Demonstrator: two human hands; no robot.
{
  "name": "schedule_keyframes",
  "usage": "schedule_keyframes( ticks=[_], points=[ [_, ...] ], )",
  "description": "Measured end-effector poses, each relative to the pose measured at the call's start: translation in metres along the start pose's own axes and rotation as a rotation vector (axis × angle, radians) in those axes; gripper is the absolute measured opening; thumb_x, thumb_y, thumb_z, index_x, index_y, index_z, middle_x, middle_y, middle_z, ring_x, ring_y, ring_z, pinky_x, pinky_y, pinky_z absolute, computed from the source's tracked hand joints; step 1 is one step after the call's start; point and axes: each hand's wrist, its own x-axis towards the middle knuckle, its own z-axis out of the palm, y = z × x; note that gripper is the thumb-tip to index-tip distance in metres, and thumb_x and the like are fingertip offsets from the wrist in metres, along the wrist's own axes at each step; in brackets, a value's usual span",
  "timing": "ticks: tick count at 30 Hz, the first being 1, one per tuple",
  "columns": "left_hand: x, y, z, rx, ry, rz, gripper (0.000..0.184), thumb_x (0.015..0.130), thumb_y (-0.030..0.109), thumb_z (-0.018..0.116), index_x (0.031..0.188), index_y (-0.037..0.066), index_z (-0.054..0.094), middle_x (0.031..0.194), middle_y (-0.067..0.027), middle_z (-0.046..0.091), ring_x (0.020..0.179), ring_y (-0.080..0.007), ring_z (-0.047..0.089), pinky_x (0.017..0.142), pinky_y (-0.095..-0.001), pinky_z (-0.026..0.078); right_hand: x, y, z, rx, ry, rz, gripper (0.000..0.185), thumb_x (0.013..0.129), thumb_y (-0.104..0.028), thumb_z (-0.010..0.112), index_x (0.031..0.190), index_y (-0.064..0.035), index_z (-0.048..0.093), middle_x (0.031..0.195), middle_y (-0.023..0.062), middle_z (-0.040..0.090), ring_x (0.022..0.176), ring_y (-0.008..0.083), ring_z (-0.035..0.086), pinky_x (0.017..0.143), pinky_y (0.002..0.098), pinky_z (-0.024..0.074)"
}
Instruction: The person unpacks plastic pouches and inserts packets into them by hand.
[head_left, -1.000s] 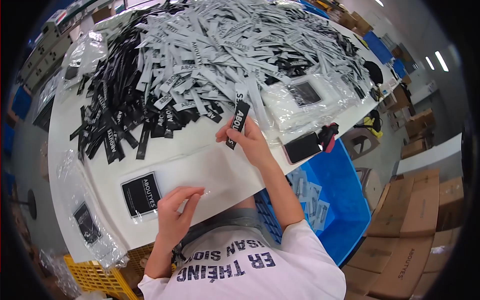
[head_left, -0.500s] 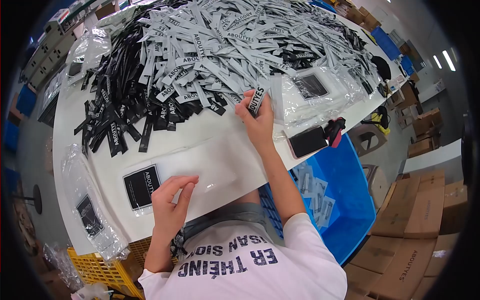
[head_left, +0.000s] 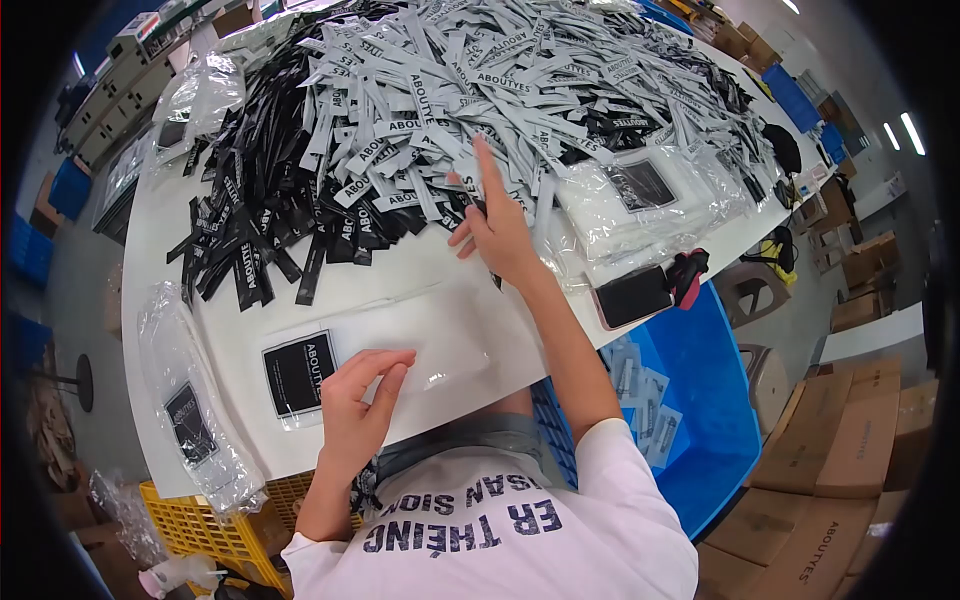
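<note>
My left hand is over the front of the white table, at the right edge of a black ABOUTYES label on a clear bag. Its fingers are stretched out, the thumb a little apart, with nothing visible between them. My right hand is at the near edge of a heap of grey-white packets and black packets. The index finger points at the heap. Slim packets, one black, show beneath the palm and partly hidden by the fingers.
Plastic-wrapped white bundles and a dark phone are on the right. Another bagged bundle is at the left edge. A blue bin with packets, a yellow crate and cardboard boxes stand below table level.
My right hand has moved from over the table to the heap, and its index finger is now extended. My left hand has stayed near the label. The view has shifted slightly.
</note>
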Motion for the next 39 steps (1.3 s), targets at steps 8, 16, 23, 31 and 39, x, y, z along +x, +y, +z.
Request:
schedule_keyframes(
  ticks=[8,16,23,31,39],
  points=[
    [0.0,-0.011,-0.01,0.074,0.092,-0.015,0.014,0.086,0.002,0.06,0.097,0.0,0.068,0.087,-0.0089,0.069,0.075,-0.0138,0.062,0.07,-0.0245,0.047,-0.019,0.043,-0.011,0.107,0.202,-0.09,0.014,0.09,-0.014,0.063,0.084,-0.0035,0.057,0.068,-0.002,0.053,0.059,0.0027,0.047,0.051,0.0193,0.0359],
    [0.006,-0.02,-0.013,0.566,0.231,-0.074,0.042,0.079,0.025,0.071,0.113,0.001,0.062,0.083,-0.0098,0.055,0.054,-0.0196,0.056,0.047,-0.0304,0.044,-0.068,0.027,-0.015,-0.064,0.127,-0.043,0.024,0.091,-0.017,0.06,0.073,-0.0039,0.052,0.064,0.0008,0.054,0.058,0.0051,0.045,0.054,0.0214,0.034],
    [0.015,-0.013,0.0,0.865,0.049,-0.254,0.066,0.074,0.046,0.071,0.121,0.003,0.053,0.092,-0.0148,0.053,0.06,-0.0304,0.061,0.05,-0.038,0.048,-0.088,0.034,-0.009,0.274,0.245,-0.031,0.03,0.095,-0.016,0.054,0.068,-0.004,0.046,0.058,-0.0006,0.045,0.051,0.0067,0.038,0.048,0.0222,0.0272],
    [0.021,-0.012,-0.003,0.8,0.023,-0.276,0.058,0.076,0.035,0.069,0.115,-0.001,0.046,0.094,-0.0178,0.054,0.062,-0.0349,0.061,0.054,-0.0405,0.05,-0.106,0.032,-0.011,0.096,0.189,-0.011,0.037,0.096,-0.017,0.051,0.063,-0.0038,0.043,0.053,-0.0017,0.038,0.047,0.0048,0.031,0.044,0.0229,0.0219],
    [0.017,-0.021,-0.032,-0.028,0.003,-0.444,0.016,0.086,0.01,0.061,0.084,-0.005,0.057,0.062,-0.0045,0.056,0.057,-0.0092,0.057,0.052,-0.0229,0.045,-0.117,0.046,-0.021,0.033,0.247,-0.002,0.044,0.096,-0.027,0.052,0.059,-0.0039,0.042,0.052,-0.0012,0.039,0.047,0.0056,0.033,0.043,0.0238,0.0227]
  ],
)
